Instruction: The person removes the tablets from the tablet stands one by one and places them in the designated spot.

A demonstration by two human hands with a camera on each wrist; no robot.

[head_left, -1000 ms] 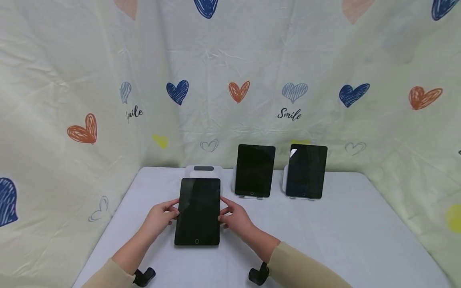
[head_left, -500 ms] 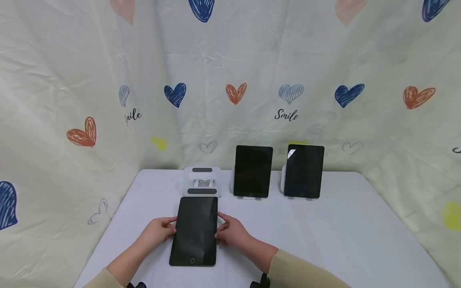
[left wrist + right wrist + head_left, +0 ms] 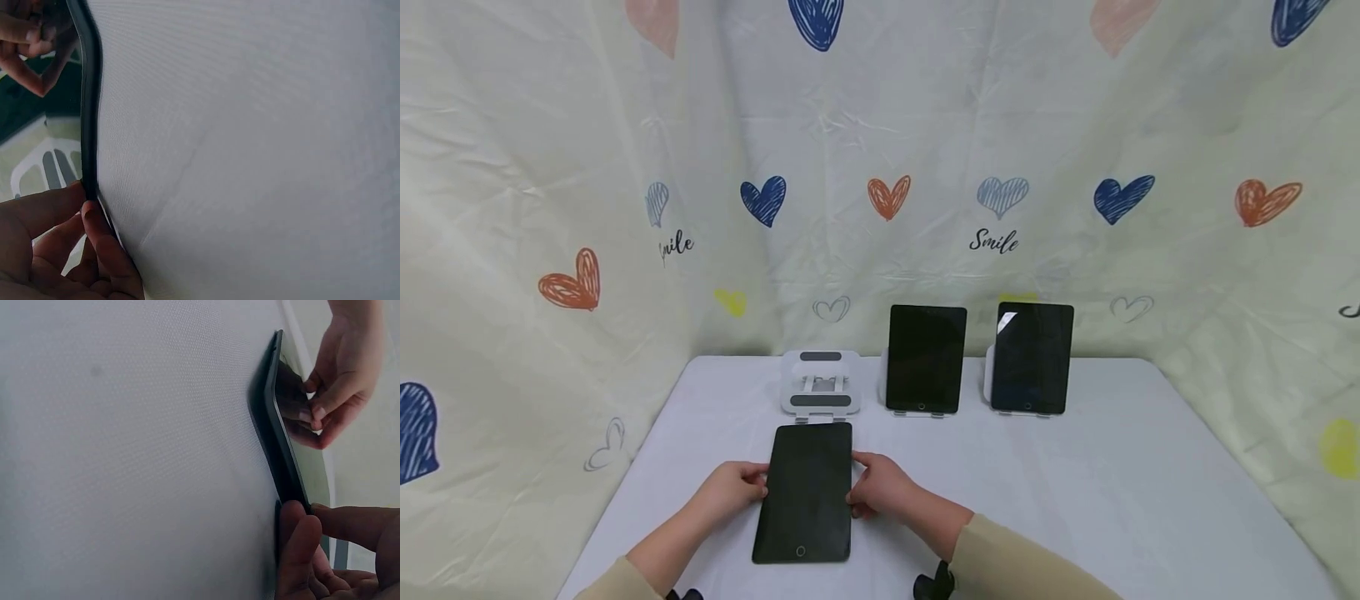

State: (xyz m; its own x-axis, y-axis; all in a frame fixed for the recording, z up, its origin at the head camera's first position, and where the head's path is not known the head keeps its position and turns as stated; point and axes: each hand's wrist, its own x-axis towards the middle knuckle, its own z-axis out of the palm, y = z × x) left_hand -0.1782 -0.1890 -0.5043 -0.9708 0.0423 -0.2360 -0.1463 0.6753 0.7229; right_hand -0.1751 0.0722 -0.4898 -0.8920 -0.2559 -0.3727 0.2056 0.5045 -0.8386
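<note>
A black tablet (image 3: 805, 496) lies between my two hands in the head view, screen up, its round button toward me. My left hand (image 3: 730, 490) pinches its left edge between thumb and fingers, and my right hand (image 3: 883, 487) pinches the right edge at about the same height. In the left wrist view the left hand (image 3: 56, 244) grips the thin dark side of the tablet (image 3: 90, 112). The right wrist view has the tablet (image 3: 278, 431) edge-on, tilted close over the table, its glossy screen mirroring the left hand. Just beyond it stands a white tablet stand (image 3: 821, 385) with grey pads.
Two more black tablets, a middle one (image 3: 927, 358) and a right one (image 3: 1032, 358), lean upright on white stands along the back. A white cloth covers the table (image 3: 1075, 500). Behind hangs a curtain (image 3: 880, 125) printed with hearts.
Both hands have brought the tablet toward me, away from the stand, whose front is now uncovered. Over the last half second it has moved only slightly.
</note>
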